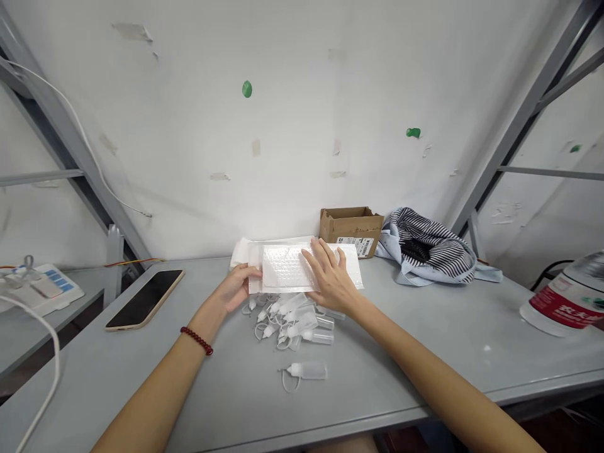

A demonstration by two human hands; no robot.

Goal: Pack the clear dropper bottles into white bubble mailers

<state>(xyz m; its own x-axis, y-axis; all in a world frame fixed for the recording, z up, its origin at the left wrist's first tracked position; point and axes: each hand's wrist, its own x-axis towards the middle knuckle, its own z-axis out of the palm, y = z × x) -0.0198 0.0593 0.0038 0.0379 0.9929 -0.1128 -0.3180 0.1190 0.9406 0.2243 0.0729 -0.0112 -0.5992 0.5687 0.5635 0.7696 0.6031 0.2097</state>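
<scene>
A white bubble mailer (285, 269) with a clear flap at its left end is above the table, at the middle of the head view. My left hand (236, 286) is closed on its left end, thumb on the front. Across its right half my right hand (333, 274) lies with fingers stretched and spread, its thumb by the lower edge. Beneath the mailer is a pile of small clear squeeze bottles (302, 324) with thin tips and looped cap straps. One single bottle (309, 370) lies nearer to me. More white mailers (240, 251) show behind the held one.
An open cardboard box (352, 226) stands against the wall, beside a bundled striped cloth (427, 245). At the left lies a phone (145, 300); a white power strip (47, 286) is farther left. A large red-labelled bottle (569, 299) stands at the right.
</scene>
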